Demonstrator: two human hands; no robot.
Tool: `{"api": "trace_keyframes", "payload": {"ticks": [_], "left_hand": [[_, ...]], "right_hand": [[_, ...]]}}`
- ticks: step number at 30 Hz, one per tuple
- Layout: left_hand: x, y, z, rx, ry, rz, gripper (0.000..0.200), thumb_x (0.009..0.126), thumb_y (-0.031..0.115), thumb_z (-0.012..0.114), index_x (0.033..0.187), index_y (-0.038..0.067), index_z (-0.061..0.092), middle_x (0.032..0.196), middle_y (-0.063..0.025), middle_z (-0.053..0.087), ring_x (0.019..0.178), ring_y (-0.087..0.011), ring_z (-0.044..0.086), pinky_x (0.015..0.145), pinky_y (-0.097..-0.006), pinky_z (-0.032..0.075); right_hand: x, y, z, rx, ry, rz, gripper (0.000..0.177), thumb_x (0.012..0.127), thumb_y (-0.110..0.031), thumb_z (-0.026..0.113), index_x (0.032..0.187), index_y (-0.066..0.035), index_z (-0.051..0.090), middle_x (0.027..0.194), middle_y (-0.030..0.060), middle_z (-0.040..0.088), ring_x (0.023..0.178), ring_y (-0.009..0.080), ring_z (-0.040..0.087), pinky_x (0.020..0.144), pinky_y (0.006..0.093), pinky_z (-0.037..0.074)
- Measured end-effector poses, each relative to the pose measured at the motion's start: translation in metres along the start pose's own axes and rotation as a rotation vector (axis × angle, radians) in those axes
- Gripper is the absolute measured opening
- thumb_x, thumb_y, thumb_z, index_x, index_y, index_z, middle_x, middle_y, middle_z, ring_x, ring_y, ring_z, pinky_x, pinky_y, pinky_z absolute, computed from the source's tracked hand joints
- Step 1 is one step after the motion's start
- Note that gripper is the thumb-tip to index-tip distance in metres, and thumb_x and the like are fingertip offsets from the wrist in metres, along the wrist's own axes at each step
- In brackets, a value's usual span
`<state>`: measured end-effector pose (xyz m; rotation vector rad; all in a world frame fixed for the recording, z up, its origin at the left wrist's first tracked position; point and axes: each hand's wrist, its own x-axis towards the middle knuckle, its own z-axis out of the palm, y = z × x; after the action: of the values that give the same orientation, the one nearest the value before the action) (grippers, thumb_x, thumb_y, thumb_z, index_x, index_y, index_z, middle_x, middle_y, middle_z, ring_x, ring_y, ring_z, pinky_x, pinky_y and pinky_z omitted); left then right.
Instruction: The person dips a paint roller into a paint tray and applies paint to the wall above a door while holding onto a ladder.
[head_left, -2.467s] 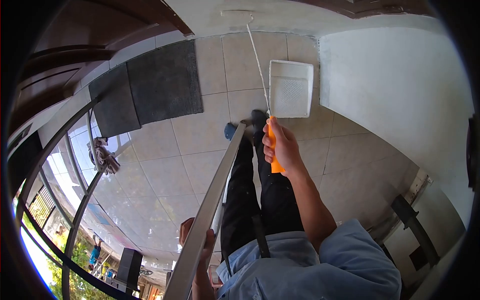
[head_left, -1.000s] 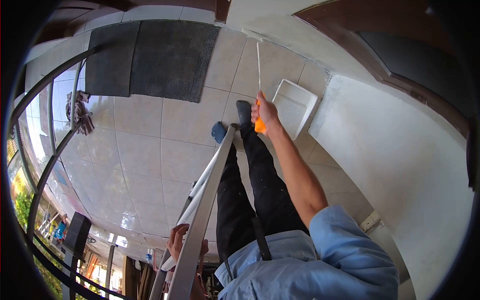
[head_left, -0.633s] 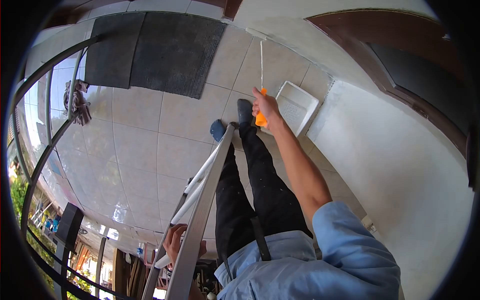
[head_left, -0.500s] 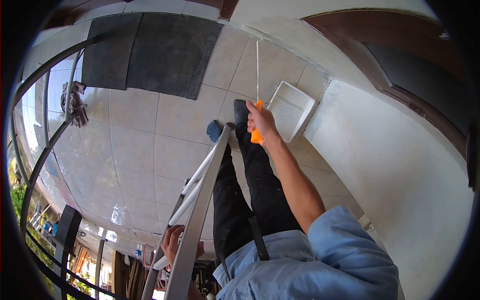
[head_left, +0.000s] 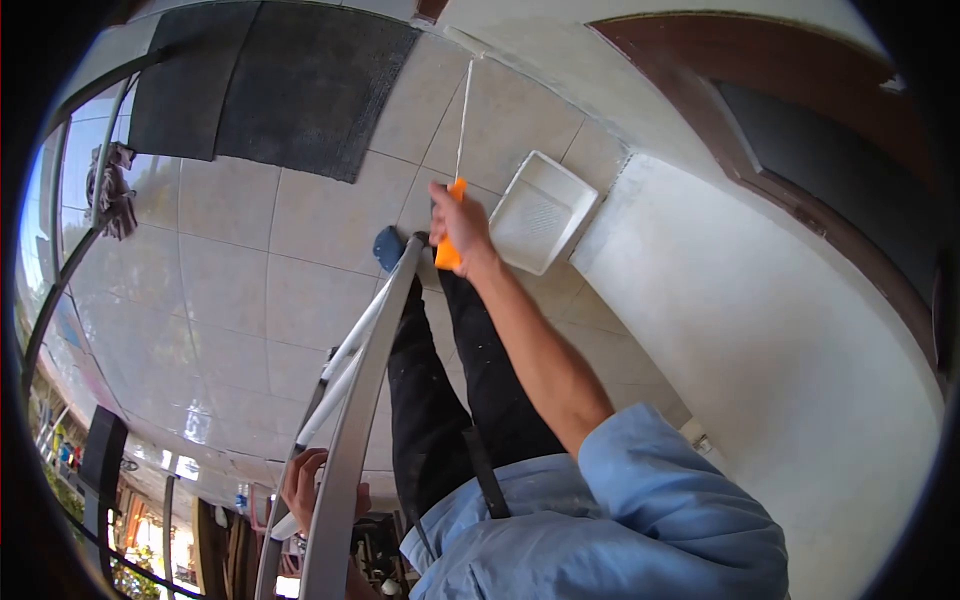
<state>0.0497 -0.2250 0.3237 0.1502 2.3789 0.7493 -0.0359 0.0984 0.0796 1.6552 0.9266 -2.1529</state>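
An orange handle [head_left: 449,254] is wrapped in the fingers of my right hand [head_left: 461,228]. From it a thin white rod [head_left: 464,120] runs up to a roller [head_left: 465,41] at the foot of the wall. To the right of that hand, a white paint tray [head_left: 543,212] lies on the floor. My left hand [head_left: 303,487] is low in the view, with its fingers curled round the side of a metal ladder [head_left: 355,430]; the rail hides part of it.
Dark mats [head_left: 300,85] lie at the upper left, and a crumpled rag [head_left: 112,192] hangs by a curved metal railing [head_left: 62,275]. A white wall [head_left: 760,340] and a brown door frame [head_left: 800,205] stand at the right. My feet are beside the ladder.
The whole view has shifted, with the floor, tray and ladder now further left. My right hand and the roller have moved left in the picture too. Both hands keep their hold.
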Motion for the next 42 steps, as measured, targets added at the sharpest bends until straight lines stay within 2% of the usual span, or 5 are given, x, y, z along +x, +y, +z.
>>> {"api": "trace_keyframes", "payload": {"ticks": [10, 18, 23, 36, 42], "left_hand": [[0.001, 0.007, -0.009, 0.047, 0.017, -0.02, 0.061, 0.062, 0.045, 0.08, 0.102, 0.003, 0.063, 0.099, -0.0163, 0.065, 0.09, -0.0351, 0.066, 0.078, -0.0437, 0.051], [-0.001, 0.011, -0.008, 0.055, 0.001, -0.103, 0.064, 0.058, 0.049, 0.082, 0.103, 0.008, 0.063, 0.101, -0.0116, 0.065, 0.092, -0.03, 0.064, 0.077, -0.0474, 0.048], [-0.001, 0.008, -0.005, 0.042, 0.009, -0.095, 0.061, 0.059, 0.044, 0.081, 0.102, 0.005, 0.063, 0.097, -0.0148, 0.065, 0.09, -0.0331, 0.066, 0.079, -0.0449, 0.05], [-0.002, 0.0, -0.004, -0.002, 0.035, -0.015, 0.062, 0.059, 0.044, 0.08, 0.101, 0.002, 0.063, 0.097, -0.0174, 0.066, 0.089, -0.0355, 0.067, 0.078, -0.0432, 0.052], [0.0, 0.004, -0.004, 0.016, 0.055, -0.036, 0.061, 0.057, 0.045, 0.082, 0.101, 0.007, 0.064, 0.098, -0.0128, 0.066, 0.087, -0.0314, 0.066, 0.078, -0.0446, 0.051]], "right_hand": [[0.06, -0.023, -0.015, -0.109, -0.031, 0.003, 0.031, 0.089, -0.028, 0.07, 0.076, -0.013, 0.046, 0.06, -0.0033, 0.042, 0.045, 0.0078, 0.042, 0.044, 0.0261, 0.039], [-0.007, -0.005, -0.01, -0.082, 0.039, 0.009, 0.029, 0.09, -0.028, 0.07, 0.078, -0.018, 0.045, 0.061, -0.0074, 0.037, 0.046, 0.0041, 0.036, 0.043, 0.0221, 0.033], [0.054, -0.015, -0.017, -0.151, -0.012, 0.004, 0.029, 0.09, -0.028, 0.069, 0.078, -0.015, 0.046, 0.061, -0.005, 0.039, 0.047, 0.0058, 0.039, 0.045, 0.024, 0.036], [0.061, -0.031, 0.03, -0.085, -0.009, -0.054, 0.033, 0.091, -0.028, 0.066, 0.071, -0.012, 0.044, 0.059, -0.0016, 0.042, 0.049, 0.0101, 0.042, 0.048, 0.0263, 0.039], [0.002, -0.005, 0.025, -0.048, 0.032, -0.039, 0.035, 0.093, -0.032, 0.065, 0.073, -0.012, 0.045, 0.061, -0.0027, 0.042, 0.05, 0.009, 0.042, 0.048, 0.0258, 0.038]]}}
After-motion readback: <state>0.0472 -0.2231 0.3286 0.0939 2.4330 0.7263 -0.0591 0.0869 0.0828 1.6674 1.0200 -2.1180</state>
